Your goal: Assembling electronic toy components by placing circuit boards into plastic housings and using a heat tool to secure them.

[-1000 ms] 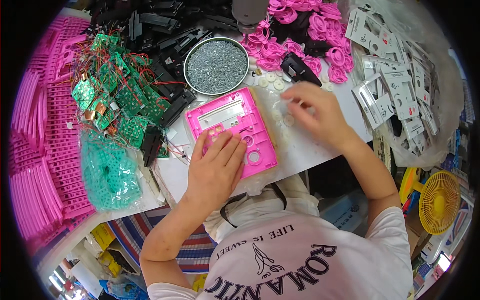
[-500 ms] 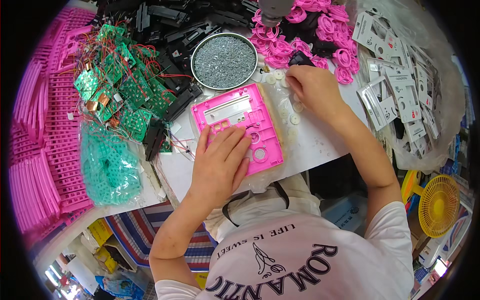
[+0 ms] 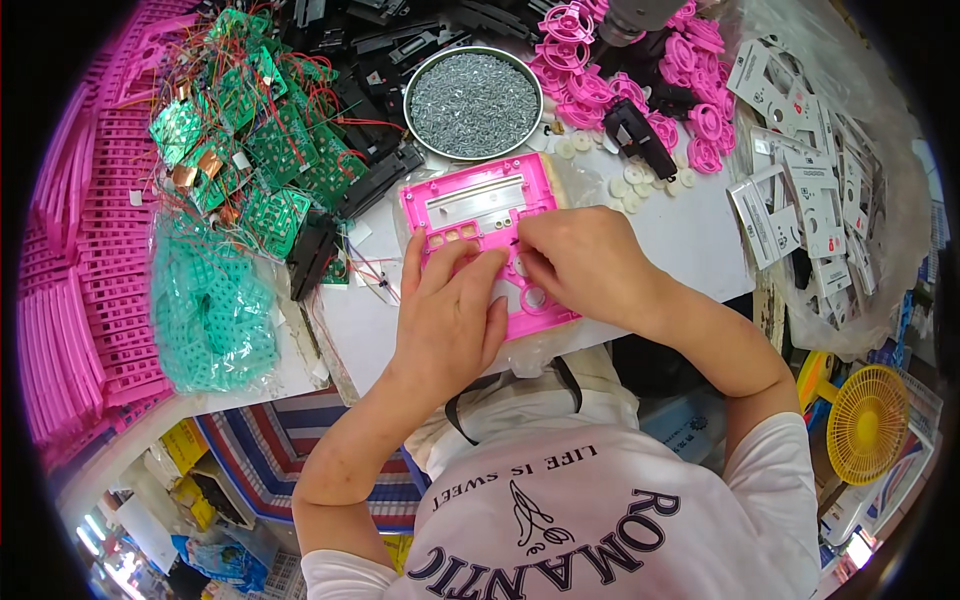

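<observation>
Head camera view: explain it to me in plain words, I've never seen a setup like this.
There is no machine working here, just a person's two bare hands. A wide fisheye camera worn on the head looks down, so straight edges bend near the rim.

The left hand lies on a pink plastic housing panel. The right hand is at the panel's right side with its fingers bent together; whether they pinch something small is hidden.

Beyond the panel, on the white tabletop, sits a round dish of small metal screws. Wired green circuit boards are heaped to the left. Pink ring-shaped parts and white discs lie to the dish's right.
</observation>
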### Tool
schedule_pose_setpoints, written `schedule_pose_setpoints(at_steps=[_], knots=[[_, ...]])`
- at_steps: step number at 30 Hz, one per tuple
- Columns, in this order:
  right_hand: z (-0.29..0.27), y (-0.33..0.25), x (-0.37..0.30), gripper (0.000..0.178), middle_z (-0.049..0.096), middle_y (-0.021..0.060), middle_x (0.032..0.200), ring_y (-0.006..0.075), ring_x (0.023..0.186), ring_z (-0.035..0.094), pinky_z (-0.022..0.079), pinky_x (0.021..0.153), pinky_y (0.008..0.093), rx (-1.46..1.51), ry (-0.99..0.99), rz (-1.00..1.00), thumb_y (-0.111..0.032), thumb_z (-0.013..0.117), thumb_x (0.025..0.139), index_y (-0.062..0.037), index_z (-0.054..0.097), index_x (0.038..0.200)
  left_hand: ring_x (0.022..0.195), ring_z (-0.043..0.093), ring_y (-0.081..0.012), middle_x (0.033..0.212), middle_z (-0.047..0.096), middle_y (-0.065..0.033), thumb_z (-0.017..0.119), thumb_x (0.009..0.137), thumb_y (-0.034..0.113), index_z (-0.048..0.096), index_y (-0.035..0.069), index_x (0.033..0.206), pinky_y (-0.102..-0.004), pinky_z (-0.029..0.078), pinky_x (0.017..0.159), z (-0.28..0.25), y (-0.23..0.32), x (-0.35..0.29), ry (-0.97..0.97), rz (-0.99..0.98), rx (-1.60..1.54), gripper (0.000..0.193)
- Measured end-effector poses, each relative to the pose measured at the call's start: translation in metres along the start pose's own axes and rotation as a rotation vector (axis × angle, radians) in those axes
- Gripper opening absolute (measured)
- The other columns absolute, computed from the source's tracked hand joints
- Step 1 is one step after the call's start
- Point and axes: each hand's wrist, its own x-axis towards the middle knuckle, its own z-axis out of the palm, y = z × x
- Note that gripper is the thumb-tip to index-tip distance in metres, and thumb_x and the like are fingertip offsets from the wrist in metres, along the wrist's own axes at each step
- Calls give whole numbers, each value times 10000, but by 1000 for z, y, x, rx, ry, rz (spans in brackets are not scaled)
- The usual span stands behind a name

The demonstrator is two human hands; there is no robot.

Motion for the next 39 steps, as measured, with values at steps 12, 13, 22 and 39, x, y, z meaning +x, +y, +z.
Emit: schedule_pose_setpoints(at_steps=[12,13,22,39], knots=[[-1,-10,2,114,657,175,700,375,656,674,538,574,476,-91,-59,76,-109,651,825,-9,622,873,1105,570,-289,1008,652,-119,706,762,113,574,26,1248,-594,276,1143,4,-3,-2,46,-9,-23,511],[-2,-10,2,122,657,174,703,376,661,674,536,577,477,-90,-63,83,-106,652,823,-10,612,887,1104,570,-288,1009,653,-117,706,762,113,574,25,1250,-594,278,1142,4,-3,-2,50,-10,-27,513],[-50,17,11,427,593,45,693,186,593,602,491,583,357,237,790,5,-214,811,808,-35,496,1036,981,587,-271,966,628,-57,727,790,130,656,78,983,-510,421,956,-20,-36,69,68,-80,58,212],[-116,8,93,366,627,33,861,106,752,593,457,673,245,1208,228,-206,-58,752,838,11,579,1154,857,626,-244,802,643,-35,652,875,249,678,114,808,-451,395,872,2,-89,154,159,124,485,153]])
